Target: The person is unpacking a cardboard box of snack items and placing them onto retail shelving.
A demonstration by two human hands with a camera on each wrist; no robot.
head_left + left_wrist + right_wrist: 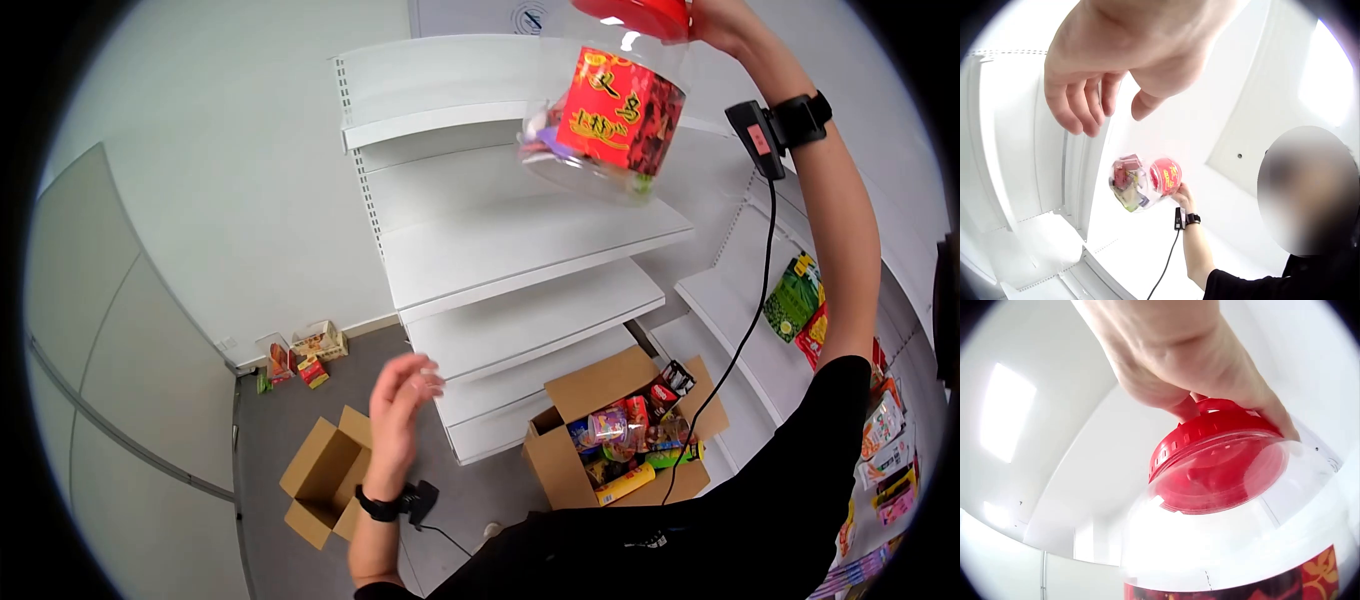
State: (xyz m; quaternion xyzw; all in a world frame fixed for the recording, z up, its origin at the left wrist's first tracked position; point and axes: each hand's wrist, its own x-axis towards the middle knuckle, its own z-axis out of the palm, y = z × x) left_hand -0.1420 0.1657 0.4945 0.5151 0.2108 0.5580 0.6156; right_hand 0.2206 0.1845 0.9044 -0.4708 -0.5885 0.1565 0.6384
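A large clear plastic jar point(620, 115) with a red label and several small wrapped pieces at its bottom hangs in front of the upper shelf. My right hand point(718, 24) grips it by its red screw lid point(1216, 434), the fingers curled at the lid's top and edge in the right wrist view. The jar is tilted, its base toward the lower left. Lower down, my left hand point(398, 405) is held in the air left of the shelves, fingers loosely bent and holding nothing. In the left wrist view, the left hand point(1129, 56) shows well apart from the jar.
White shelving point(530, 240) stands ahead. On the floor, a cardboard box point(555, 470) of packaged snacks stands near its base, and another open box point(318, 470) to the left. Several packages point(312, 371) lie by the wall. Snack bags point(795, 300) line the right-hand shelves.
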